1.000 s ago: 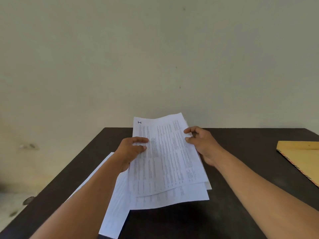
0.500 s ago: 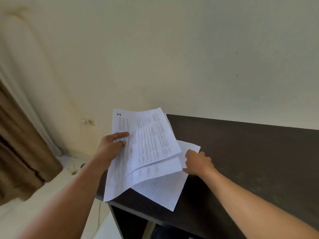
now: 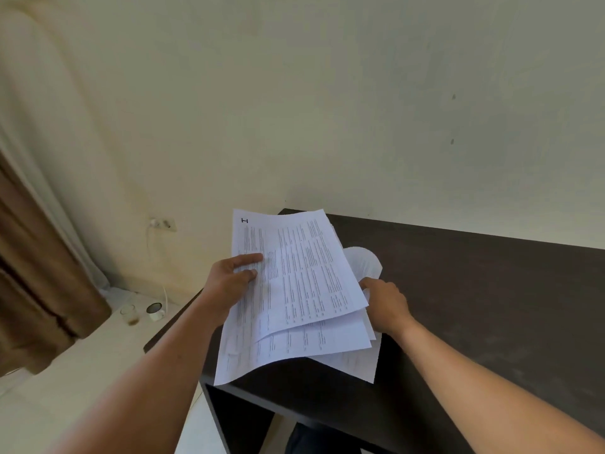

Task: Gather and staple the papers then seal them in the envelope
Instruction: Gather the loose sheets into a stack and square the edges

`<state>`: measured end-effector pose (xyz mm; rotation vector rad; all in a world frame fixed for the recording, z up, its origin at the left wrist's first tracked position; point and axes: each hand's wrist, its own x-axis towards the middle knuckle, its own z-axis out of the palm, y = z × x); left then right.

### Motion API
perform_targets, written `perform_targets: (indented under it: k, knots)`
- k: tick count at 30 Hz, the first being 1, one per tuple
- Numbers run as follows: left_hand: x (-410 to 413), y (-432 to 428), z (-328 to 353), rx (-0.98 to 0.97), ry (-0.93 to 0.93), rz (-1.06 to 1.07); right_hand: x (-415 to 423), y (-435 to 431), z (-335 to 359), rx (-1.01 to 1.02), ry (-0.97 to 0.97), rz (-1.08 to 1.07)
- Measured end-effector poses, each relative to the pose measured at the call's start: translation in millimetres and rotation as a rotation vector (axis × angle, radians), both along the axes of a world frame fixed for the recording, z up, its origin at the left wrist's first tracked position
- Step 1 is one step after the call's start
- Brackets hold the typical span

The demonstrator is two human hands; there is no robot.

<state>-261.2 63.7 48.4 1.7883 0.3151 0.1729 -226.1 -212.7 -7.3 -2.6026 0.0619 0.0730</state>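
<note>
Several white printed papers are fanned loosely over the left end of the dark table. My left hand grips the stack at its left edge, thumb on top of the upper sheet, and holds it above the table. My right hand is at the stack's right side, fingers curled on a lower sheet whose far end bends upward. Another sheet lies flat on the table under the stack. No envelope or stapler is in view.
The table's left edge and front corner sit just below the papers. On the pale floor to the left stand a glass and a cup. A brown curtain hangs at far left, and a wall socket with a cable.
The view swung left, so the yellow envelope left the frame. My right hand went from the stack's right edge down to a lower sheet and now curls it upward. My left hand keeps its grip.
</note>
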Motion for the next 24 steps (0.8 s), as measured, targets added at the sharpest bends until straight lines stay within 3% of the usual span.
perform_targets:
  k: [3, 6, 13, 19, 24]
  knots:
    - [1.6, -2.9, -0.5, -0.036, 0.011, -0.011, -3.1, -15.7, 1.5, 0.178, -0.097, -0.010]
    - [4.0, -8.9, 0.8, -0.081, 0.008, -0.036, -5.7, -35.2, 18.3, 0.498, -0.122, -0.030]
    - [19.1, -53.5, 8.4, -0.173, -0.011, -0.098, -14.6, -49.1, 68.1, 1.043, 0.004, 0.015]
    - [25.2, -94.2, 12.8, -0.186, -0.050, -0.110, -19.6, -68.7, 80.2, 1.118, -0.055, 0.033]
    - [25.4, -118.0, 12.2, -0.150, -0.083, -0.120, -30.2, -86.9, 86.0, 1.047, -0.096, 0.051]
